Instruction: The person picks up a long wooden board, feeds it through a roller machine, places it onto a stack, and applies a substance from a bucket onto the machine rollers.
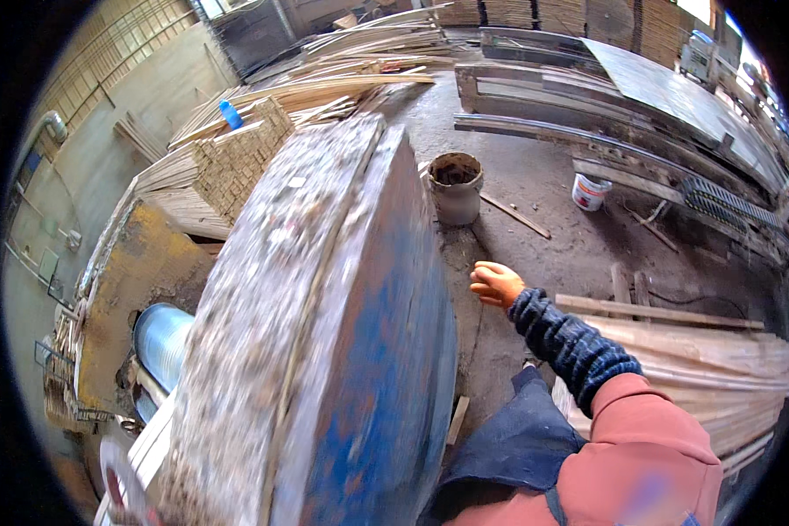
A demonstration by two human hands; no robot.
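My right hand (498,285), in what looks like an orange glove, hangs over the floor with its fingers curled in and nothing visible in them. A dark knitted sleeve cover wraps the forearm below a pink sleeve. To its left rises a large blue machine housing (373,351), scuffed and rusty, with a dusty top blurred by motion. The hand is apart from it. Beyond the hand stands a dirty open bucket (456,203) with dark contents. My left hand is out of sight.
Cut wood strips (245,162) are stacked behind the housing, a blue bottle (231,114) on top. Long boards (701,355) lie at right. A loose stick (515,215) and a white tub (590,192) are on the floor beside a long metal machine frame (579,145). A blue cylinder (162,344) shows at left.
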